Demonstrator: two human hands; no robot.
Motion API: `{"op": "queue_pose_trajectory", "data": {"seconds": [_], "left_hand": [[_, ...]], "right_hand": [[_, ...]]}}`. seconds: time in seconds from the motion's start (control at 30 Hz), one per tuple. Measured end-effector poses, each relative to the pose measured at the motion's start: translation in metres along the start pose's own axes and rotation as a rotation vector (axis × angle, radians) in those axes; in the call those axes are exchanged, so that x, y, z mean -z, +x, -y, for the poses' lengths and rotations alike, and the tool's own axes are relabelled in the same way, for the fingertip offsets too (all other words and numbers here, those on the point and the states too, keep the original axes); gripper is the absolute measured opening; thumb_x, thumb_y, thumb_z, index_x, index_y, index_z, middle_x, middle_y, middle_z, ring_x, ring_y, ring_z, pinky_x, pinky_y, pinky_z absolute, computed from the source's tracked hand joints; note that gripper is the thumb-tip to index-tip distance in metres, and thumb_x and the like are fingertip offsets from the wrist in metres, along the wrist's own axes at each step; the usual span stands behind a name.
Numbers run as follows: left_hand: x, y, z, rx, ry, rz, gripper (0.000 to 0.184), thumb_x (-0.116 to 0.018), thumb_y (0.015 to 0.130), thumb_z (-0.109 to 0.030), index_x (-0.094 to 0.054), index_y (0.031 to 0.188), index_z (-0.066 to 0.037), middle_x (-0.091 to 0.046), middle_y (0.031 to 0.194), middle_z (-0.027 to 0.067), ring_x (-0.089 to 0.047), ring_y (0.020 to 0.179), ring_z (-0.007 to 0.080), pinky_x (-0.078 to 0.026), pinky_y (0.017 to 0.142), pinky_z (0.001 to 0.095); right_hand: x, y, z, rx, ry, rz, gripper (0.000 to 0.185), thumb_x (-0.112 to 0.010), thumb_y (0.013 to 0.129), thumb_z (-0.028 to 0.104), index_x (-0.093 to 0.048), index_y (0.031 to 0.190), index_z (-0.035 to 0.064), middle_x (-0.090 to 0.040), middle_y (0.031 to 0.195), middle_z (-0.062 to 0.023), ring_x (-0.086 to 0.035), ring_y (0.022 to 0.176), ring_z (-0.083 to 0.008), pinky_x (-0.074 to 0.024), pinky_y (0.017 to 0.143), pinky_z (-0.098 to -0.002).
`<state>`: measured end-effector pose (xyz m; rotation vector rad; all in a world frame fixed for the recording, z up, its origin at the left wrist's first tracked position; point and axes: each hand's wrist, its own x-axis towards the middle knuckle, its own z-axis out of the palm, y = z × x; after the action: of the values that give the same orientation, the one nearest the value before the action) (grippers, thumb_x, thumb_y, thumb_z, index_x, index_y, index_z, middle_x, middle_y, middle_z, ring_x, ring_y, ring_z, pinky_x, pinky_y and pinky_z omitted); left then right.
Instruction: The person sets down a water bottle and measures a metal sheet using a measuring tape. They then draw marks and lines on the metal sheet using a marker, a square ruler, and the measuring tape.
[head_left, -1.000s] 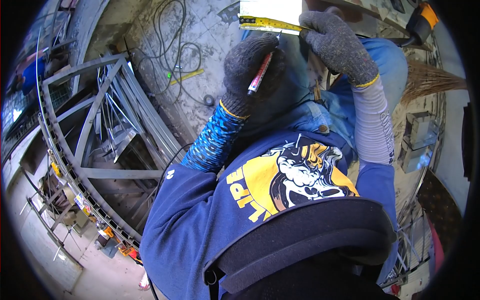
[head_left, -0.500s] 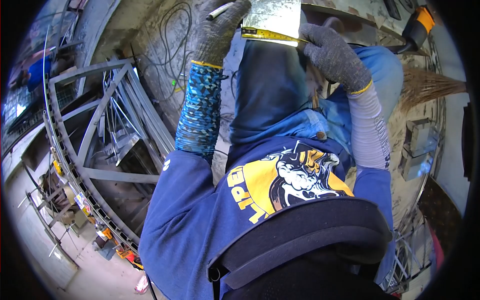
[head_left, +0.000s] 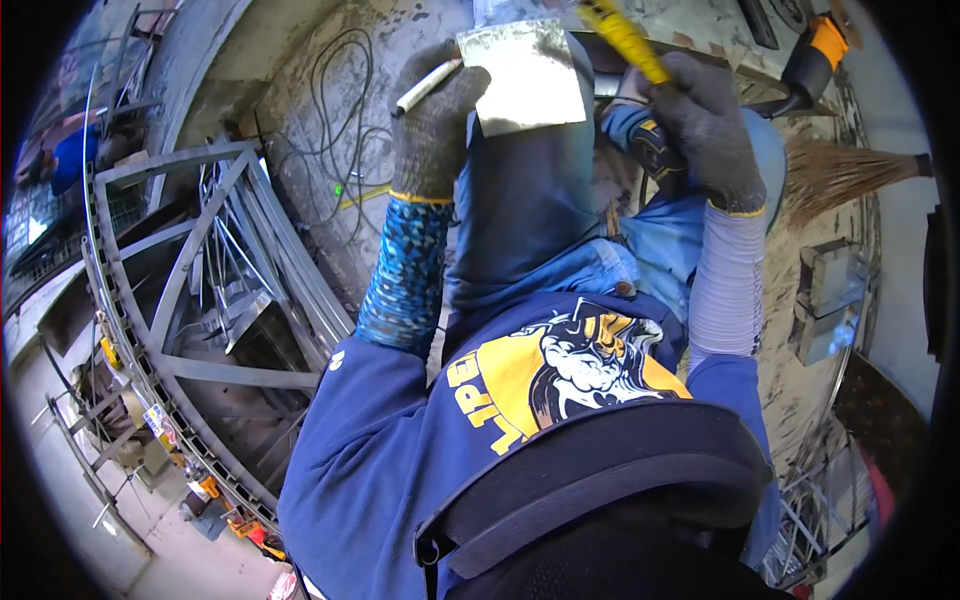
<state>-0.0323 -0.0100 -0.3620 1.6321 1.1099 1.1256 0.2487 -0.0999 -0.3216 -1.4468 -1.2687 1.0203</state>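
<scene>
My left hand (head_left: pixel 432 140), in a dark grey knit glove, is closed on the left edge of a square metal plate (head_left: pixel 532 85). A white marker pen (head_left: pixel 428 87) is also tucked in that hand, slanting across the fingers. The plate lies over my thigh, bright with glare and dark smudges near its top. In my right hand (head_left: pixel 708 130), gloved alike, is a tape measure; its yellow blade (head_left: pixel 625 40) sticks out up and to the left, apart from the plate. The tape's dark case (head_left: pixel 648 148) shows below the fingers.
To the left, a curved metal frame (head_left: pixel 175 260) stands by long metal strips (head_left: pixel 290 255). A cable (head_left: pixel 335 100) lies coiled on the floor. An orange-and-black tool (head_left: pixel 815 60) and a broom (head_left: pixel 850 180) are at the right. A person in blue (head_left: pixel 70 160) is at far left.
The tape blade has come off the plate and swung upward with my right hand. My left hand has moved slightly down, and the plate now sits lower, over my thigh.
</scene>
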Motion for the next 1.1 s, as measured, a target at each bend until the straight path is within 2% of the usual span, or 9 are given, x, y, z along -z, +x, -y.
{"op": "queue_pose_trajectory", "data": {"seconds": [0.07, 0.2, 0.27, 0.47, 0.57, 0.73, 0.87, 1.07, 1.1], "left_hand": [[-0.002, -0.013, -0.006, 0.106, -0.059, -0.074, 0.039, -0.076, 0.082, -0.015, -0.066, 0.114, 0.004, -0.068, 0.108, 0.0132, -0.066, 0.094, 0.0197, -0.055, 0.085, 0.0347], [-0.001, -0.019, -0.005, 0.005, -0.044, -0.097, 0.039, -0.074, 0.087, -0.019, -0.063, 0.118, 0.004, -0.067, 0.107, 0.0113, -0.066, 0.092, 0.0186, -0.056, 0.081, 0.0327], [-0.001, -0.016, -0.005, 0.322, -0.434, -0.171, 0.042, -0.07, 0.092, -0.022, -0.059, 0.123, 0.005, -0.067, 0.104, 0.0098, -0.067, 0.091, 0.0183, -0.057, 0.075, 0.0306], [0.007, -0.008, 0.004, 0.359, -0.382, -0.263, 0.039, -0.057, 0.101, -0.028, -0.058, 0.123, 0.004, -0.069, 0.097, 0.0098, -0.065, 0.073, 0.0144, -0.056, 0.067, 0.0272], [0.015, -0.004, 0.004, 0.05, -0.169, -0.369, 0.038, -0.055, 0.104, -0.027, -0.056, 0.128, 0.002, -0.069, 0.088, 0.0088, -0.06, 0.068, 0.0127, -0.051, 0.065, 0.0258], [0.015, 0.014, -0.03, -0.141, -0.185, -0.436, 0.039, -0.056, 0.104, -0.028, -0.055, 0.13, 0.002, -0.067, 0.088, 0.0091, -0.061, 0.074, 0.0128, -0.051, 0.067, 0.029], [0.005, 0.023, -0.044, -0.236, -0.099, -0.396, 0.032, -0.053, 0.104, -0.02, -0.055, 0.127, 0.003, -0.067, 0.088, 0.0103, -0.061, 0.074, 0.0137, -0.052, 0.068, 0.0295], [-0.003, 0.013, -0.049, -0.241, -0.083, -0.241, 0.027, -0.058, 0.099, -0.015, -0.062, 0.119, 0.003, -0.068, 0.106, 0.0158, -0.068, 0.083, 0.0193, -0.055, 0.075, 0.0324], [0.0, 0.012, -0.04, -0.239, -0.079, -0.241, 0.027, -0.058, 0.099, -0.015, -0.062, 0.119, 0.003, -0.068, 0.106, 0.0158, -0.068, 0.083, 0.0193, -0.055, 0.075, 0.0324]], "right_hand": [[0.01, -0.007, 0.012, -0.194, 0.133, -0.061, 0.026, -0.066, 0.096, 0.022, -0.07, 0.111, 0.002, -0.057, 0.078, 0.0041, -0.05, 0.064, -0.0046, -0.0384, 0.055, -0.0211], [0.037, -0.006, 0.012, 0.042, 0.29, -0.198, 0.027, -0.063, 0.099, 0.019, -0.066, 0.115, -0.002, -0.063, 0.081, -0.0022, -0.057, 0.066, -0.0076, -0.0429, 0.054, -0.0188], [0.048, -0.006, 0.009, 0.205, 0.381, -0.284, 0.027, -0.061, 0.099, 0.017, -0.064, 0.114, -0.0056, -0.064, 0.083, -0.0056, -0.063, 0.072, -0.013, -0.0512, 0.06, -0.0221], [0.081, 0.01, 0.019, 0.658, 0.235, -0.342, 0.023, -0.063, 0.098, 0.016, -0.066, 0.11, -0.0037, -0.069, 0.102, -0.0169, -0.067, 0.097, -0.0313, -0.0552, 0.089, -0.0447], [0.1, 0.01, 0.027, 0.58, 0.615, -0.269, 0.028, -0.062, 0.099, 0.022, -0.066, 0.114, -0.0015, -0.066, 0.116, -0.0175, -0.057, 0.118, -0.0356, -0.0455, 0.107, -0.0515], [0.118, 0.034, 0.035, 0.631, 0.48, -0.33, 0.027, -0.058, 0.102, 0.021, -0.064, 0.114, -0.0025, -0.066, 0.112, -0.0168, -0.062, 0.106, -0.0326, -0.048, 0.102, -0.0513], [0.125, 0.065, 0.021, 0.512, 0.674, -0.078, 0.023, -0.057, 0.102, 0.017, -0.062, 0.114, -0.0015, -0.067, 0.103, -0.0142, -0.063, 0.099, -0.0255, -0.0501, 0.097, -0.0444], [0.088, 0.098, 0.018, 0.157, -0.12, -0.181, 0.017, -0.063, 0.096, 0.014, -0.068, 0.105, -0.0003, -0.064, 0.09, -0.0045, -0.061, 0.086, -0.0142, -0.0504, 0.086, -0.0275], [0.084, 0.112, 0.007, 0.378, -0.397, -0.156, 0.02, -0.067, 0.093, 0.016, -0.069, 0.108, 0.0031, -0.068, 0.094, -0.0075, -0.065, 0.089, -0.0193, -0.0512, 0.087, -0.0298]]}}
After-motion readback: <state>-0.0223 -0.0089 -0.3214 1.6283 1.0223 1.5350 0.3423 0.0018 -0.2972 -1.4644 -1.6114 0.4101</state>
